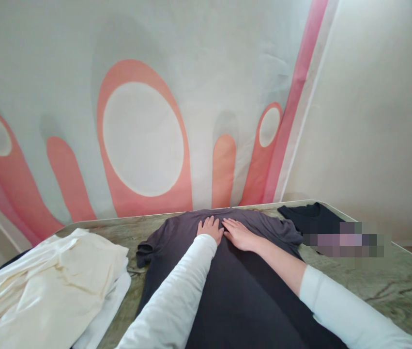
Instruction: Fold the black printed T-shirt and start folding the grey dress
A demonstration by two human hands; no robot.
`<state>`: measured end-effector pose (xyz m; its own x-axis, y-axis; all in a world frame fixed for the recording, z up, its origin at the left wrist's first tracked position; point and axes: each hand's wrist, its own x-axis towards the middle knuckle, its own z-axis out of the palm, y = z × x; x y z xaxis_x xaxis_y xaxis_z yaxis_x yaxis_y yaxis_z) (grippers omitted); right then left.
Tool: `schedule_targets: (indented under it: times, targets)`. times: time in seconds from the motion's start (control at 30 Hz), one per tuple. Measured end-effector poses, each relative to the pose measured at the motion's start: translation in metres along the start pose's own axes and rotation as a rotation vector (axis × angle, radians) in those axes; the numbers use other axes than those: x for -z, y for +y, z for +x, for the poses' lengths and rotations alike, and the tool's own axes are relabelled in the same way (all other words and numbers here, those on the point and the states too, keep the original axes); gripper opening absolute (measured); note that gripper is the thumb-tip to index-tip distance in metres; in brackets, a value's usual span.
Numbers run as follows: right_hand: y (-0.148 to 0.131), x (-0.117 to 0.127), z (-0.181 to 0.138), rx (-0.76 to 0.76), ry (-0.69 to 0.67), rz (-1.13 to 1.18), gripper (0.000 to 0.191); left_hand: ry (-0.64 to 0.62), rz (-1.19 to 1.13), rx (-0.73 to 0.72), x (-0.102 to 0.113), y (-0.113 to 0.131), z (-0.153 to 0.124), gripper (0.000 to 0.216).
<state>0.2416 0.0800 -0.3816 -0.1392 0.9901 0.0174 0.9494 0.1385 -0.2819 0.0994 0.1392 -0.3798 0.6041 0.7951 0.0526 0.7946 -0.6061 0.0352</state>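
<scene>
Dark grey T-shirt (242, 291) lies flat mid-table (390, 281), collar end twd the wall. L hand (210, 228) & R hand (238, 233) rest on it near the collar, side by side, fingers flat & stretched out, gripping nothing. Cream clothes pile (46, 276) at left; black garment (311, 218) far right, beside a blurred, unreadable patch.

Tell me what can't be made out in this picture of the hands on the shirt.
Head view, dark grey T-shirt: hem cut off by the bottom edge.
Head view, black garment: partly hidden by a pixelated patch; its type is unclear.
Head view, cream garments: run off the left edge; number uncountable.
Head view, left hand and right hand: palms face down, undersides hidden.
</scene>
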Motion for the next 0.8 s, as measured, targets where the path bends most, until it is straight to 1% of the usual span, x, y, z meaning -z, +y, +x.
schedule_targets:
  times: [0.07,0.17,0.27,0.37,0.43,0.5,0.57,0.63,0.7,0.77,0.8]
  targets:
    - [0.017,0.000,-0.002,0.011,0.026,-0.016,0.061,0.059,-0.014,0.005,-0.009,-0.006,0.001,0.055]
    - [0.050,0.005,-0.002,-0.088,0.035,-0.063,0.066,0.072,-0.036,0.004,-0.017,-0.012,0.002,0.058]
    - [0.081,0.012,0.001,-0.214,0.036,-0.113,0.067,0.068,-0.056,0.003,-0.018,-0.013,0.003,0.060]
    - [0.098,0.018,0.006,-0.246,0.061,-0.130,0.066,0.084,-0.078,0.011,-0.015,-0.016,0.004,0.062]
    - [0.098,0.021,0.009,-0.248,0.074,-0.119,0.063,0.105,-0.096,0.033,-0.008,-0.022,0.005,0.061]
    - [0.093,0.023,0.012,-0.244,0.102,-0.117,0.058,0.120,-0.118,0.076,0.001,-0.032,0.006,0.055]
    - [0.082,0.022,0.015,-0.222,0.136,-0.131,0.056,0.127,-0.128,0.149,0.011,-0.044,0.005,0.042]
    - [0.068,0.018,0.018,-0.165,0.142,-0.139,0.056,0.141,-0.110,0.260,0.018,-0.058,0.002,0.033]
    - [0.053,0.013,0.021,-0.099,0.108,-0.128,0.058,0.159,-0.073,0.412,0.019,-0.070,-0.001,0.034]
    - [0.039,0.007,0.025,-0.058,0.067,-0.103,0.062,0.129,-0.059,0.543,0.015,-0.083,-0.006,0.042]
    - [0.033,0.005,0.026,-0.059,0.042,-0.088,0.064,0.099,-0.063,0.581,0.011,-0.089,-0.009,0.047]
